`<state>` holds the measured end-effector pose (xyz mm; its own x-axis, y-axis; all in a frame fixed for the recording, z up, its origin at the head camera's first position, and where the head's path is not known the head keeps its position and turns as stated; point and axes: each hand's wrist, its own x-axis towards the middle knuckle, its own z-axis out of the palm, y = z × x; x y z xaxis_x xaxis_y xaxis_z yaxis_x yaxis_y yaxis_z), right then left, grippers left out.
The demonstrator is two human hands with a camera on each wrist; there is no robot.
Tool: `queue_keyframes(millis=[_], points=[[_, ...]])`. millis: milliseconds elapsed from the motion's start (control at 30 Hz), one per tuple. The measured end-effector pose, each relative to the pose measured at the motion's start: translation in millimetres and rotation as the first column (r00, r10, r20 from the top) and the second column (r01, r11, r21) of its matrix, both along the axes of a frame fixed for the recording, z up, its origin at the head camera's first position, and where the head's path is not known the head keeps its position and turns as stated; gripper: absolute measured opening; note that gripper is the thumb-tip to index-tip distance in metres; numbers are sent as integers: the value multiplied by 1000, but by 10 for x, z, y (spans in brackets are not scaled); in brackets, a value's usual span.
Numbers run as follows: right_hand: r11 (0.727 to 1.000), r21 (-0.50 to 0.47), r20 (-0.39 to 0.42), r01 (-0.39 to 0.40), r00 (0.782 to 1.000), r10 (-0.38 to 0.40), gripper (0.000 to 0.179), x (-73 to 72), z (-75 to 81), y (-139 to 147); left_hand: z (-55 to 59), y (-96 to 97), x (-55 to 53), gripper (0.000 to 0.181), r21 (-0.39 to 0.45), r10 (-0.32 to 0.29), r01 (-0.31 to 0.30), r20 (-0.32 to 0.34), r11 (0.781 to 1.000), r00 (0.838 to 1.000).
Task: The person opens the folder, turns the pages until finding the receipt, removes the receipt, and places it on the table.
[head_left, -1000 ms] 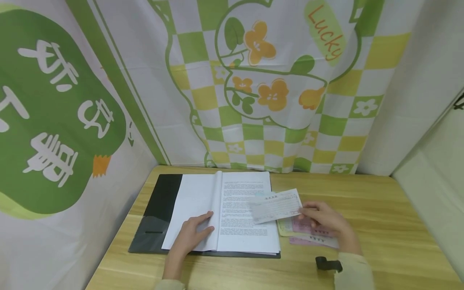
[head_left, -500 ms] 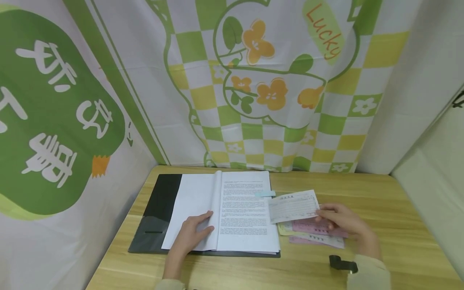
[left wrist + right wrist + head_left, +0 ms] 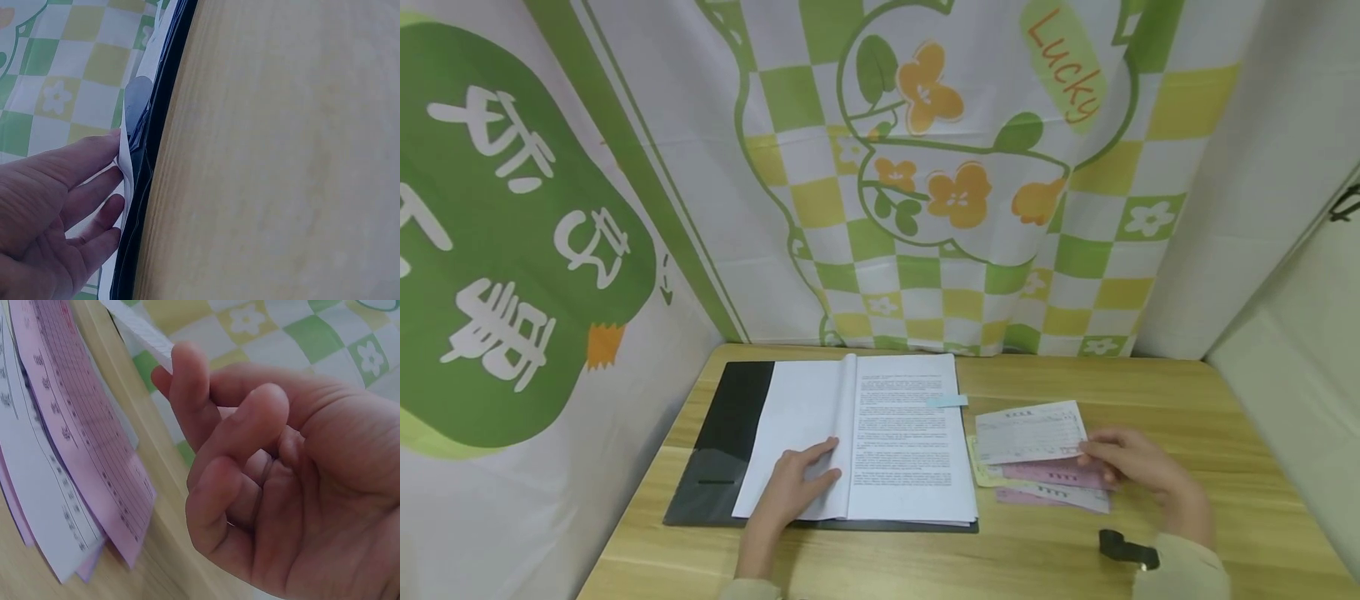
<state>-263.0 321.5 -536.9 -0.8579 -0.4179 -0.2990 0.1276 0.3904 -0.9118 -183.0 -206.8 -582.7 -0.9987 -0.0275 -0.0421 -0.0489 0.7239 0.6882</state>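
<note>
An open black folder [image 3: 715, 450] lies on the table with printed pages [image 3: 906, 433] spread in it. My left hand [image 3: 797, 483] rests on the left page near the fold, its fingers fairly straight; the left wrist view shows the fingertips against the white paper [image 3: 127, 181]. My right hand [image 3: 1138, 467] pinches the right edge of a white printed slip [image 3: 1030, 435] between thumb and finger. That slip hangs over a loose pile of pink slips [image 3: 1060, 474], white and yellow ones. In the right wrist view, a pink slip [image 3: 75, 419] fans out beside my right hand.
A pale blue tab [image 3: 947, 402] sticks out from the right page's edge. Wooden tabletop [image 3: 1247, 467] extends to the right and in front. A patterned cloth [image 3: 955, 275] hangs behind the table, and another cloth [image 3: 677, 400] hangs at the left.
My right hand has moved right with the white slip, from over the right page to over the slip pile. The blue tab is now uncovered. The left hand stays in place.
</note>
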Motion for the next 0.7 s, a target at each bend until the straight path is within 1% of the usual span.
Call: queue_keyframes(millis=[100,333,567,700], points=[[1000,25,7,5,1000,-5,30,19,15,42,0,-3,-2,50,1,1,-1,2,1000,1000],[994,107,24,30,999,-32,32,53,75,87,-2,-8,-15,49,3,-10,10,-22,1000,1000],[988,157,-2,-12,1000,12,26,69,66,148,-14,4,-14,49,3,1,-1,-12,1000,1000],[983,181,-6,-10,1000,11,26,78,39,195,-14,12,-16,49,0,4,-4,-13,1000,1000]])
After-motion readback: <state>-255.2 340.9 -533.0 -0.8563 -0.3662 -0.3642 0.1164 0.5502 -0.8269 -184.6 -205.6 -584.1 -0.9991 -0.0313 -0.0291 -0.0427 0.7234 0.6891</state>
